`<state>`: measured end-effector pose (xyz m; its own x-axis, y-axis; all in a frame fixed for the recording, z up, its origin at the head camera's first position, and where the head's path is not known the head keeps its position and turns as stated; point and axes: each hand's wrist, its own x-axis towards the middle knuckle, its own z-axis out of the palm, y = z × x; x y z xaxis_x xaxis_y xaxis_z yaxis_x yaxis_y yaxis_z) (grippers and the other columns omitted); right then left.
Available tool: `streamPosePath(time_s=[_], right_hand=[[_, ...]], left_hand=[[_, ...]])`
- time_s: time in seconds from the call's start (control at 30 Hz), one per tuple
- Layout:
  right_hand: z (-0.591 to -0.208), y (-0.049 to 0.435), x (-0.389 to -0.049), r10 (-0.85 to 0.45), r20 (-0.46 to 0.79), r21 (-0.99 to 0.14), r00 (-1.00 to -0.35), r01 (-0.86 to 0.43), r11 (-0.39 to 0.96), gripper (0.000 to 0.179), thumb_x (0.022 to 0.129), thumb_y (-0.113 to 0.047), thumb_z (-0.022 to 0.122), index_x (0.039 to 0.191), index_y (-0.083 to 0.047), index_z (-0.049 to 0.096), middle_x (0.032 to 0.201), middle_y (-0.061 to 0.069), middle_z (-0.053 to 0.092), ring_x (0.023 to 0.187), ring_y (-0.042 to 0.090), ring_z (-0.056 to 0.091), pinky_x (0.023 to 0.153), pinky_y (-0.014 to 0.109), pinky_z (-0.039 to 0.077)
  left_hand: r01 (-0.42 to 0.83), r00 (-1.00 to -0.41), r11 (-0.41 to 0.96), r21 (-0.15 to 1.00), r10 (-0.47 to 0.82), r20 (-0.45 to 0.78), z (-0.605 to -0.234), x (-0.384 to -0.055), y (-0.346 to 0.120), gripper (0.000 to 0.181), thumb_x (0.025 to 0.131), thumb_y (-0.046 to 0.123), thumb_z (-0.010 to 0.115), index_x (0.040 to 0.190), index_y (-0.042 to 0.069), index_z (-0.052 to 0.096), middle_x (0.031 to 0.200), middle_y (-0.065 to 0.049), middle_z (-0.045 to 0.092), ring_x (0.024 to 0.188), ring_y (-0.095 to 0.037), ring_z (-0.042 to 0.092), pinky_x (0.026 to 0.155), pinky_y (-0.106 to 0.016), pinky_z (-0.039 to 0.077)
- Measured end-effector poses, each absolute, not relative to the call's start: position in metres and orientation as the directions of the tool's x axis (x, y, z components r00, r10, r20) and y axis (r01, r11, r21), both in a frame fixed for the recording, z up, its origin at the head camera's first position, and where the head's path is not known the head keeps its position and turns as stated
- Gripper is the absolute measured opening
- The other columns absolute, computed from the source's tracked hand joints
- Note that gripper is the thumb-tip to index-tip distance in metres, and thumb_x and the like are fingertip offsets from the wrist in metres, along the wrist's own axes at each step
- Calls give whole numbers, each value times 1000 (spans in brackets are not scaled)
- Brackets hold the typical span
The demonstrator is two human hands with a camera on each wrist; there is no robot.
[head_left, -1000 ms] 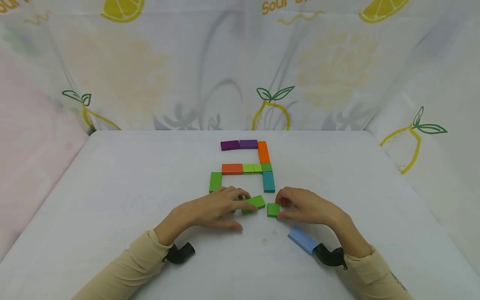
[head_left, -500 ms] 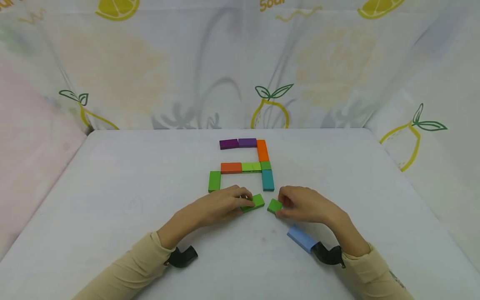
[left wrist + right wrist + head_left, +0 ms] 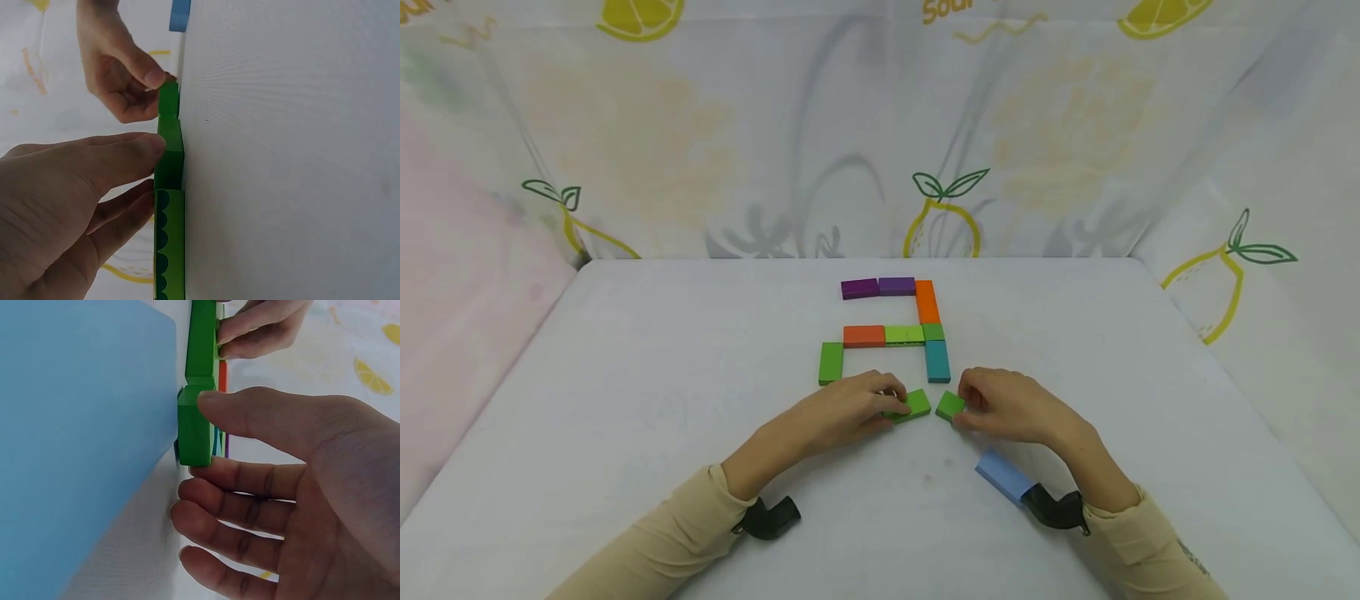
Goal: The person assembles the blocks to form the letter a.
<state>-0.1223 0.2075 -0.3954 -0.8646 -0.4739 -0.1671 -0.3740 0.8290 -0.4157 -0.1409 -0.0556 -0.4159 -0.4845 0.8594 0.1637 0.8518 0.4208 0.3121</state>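
My left hand (image 3: 838, 410) pinches an oblong green block (image 3: 917, 402) by its near and far sides, with the thumb on the near side. In the left wrist view a further green block (image 3: 170, 244) with a dark scalloped side lies in line with it, hidden under my hand in the head view. Thumb and index finger of my right hand (image 3: 1022, 408) pinch a small square green block (image 3: 950, 406), turned at a slant. In the head view a narrow gap parts it from the oblong block. The right hand's other fingers are bent, holding nothing.
Beyond the hands, dark purple (image 3: 859, 289), violet (image 3: 897, 287), orange (image 3: 927, 302), red-orange (image 3: 864, 336), lime (image 3: 904, 334), green (image 3: 831, 362) and teal (image 3: 937, 361) blocks form an angular figure on the white table (image 3: 700, 333). A light blue block (image 3: 1003, 477) lies by my right wrist.
My left hand's thumb and fingers have closed on the oblong green block. The small green block in my right hand has turned from square-on to slanted. The other blocks have stayed put.
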Motion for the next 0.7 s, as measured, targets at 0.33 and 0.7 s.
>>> streamPosePath(time_s=[0.33, 0.7], right_hand=[[-394, 205, -124, -471, -145, -403, -870, -383, 831, 21, 82, -27, 71, 91, -12, 60, 72, -6, 53, 66, 7, 47, 59, 21, 40], [-395, 200, -126, -451, -134, -408, -882, -366, 836, 21, 82, -28, 71, 92, -12, 60, 75, -5, 55, 68, 8, 48, 61, 22, 42]], left_hand=[[845, -479, 415, 336, 868, 133, -413, -141, -58, 24, 85, 15, 70, 109, 16, 72, 113, 2, 63, 106, -13, 58, 90, -23, 50], [838, -476, 414, 355, 873, 104, -410, -140, -59, 24, 86, 15, 69, 109, 16, 72, 113, 2, 62, 107, -12, 58, 91, -22, 50]])
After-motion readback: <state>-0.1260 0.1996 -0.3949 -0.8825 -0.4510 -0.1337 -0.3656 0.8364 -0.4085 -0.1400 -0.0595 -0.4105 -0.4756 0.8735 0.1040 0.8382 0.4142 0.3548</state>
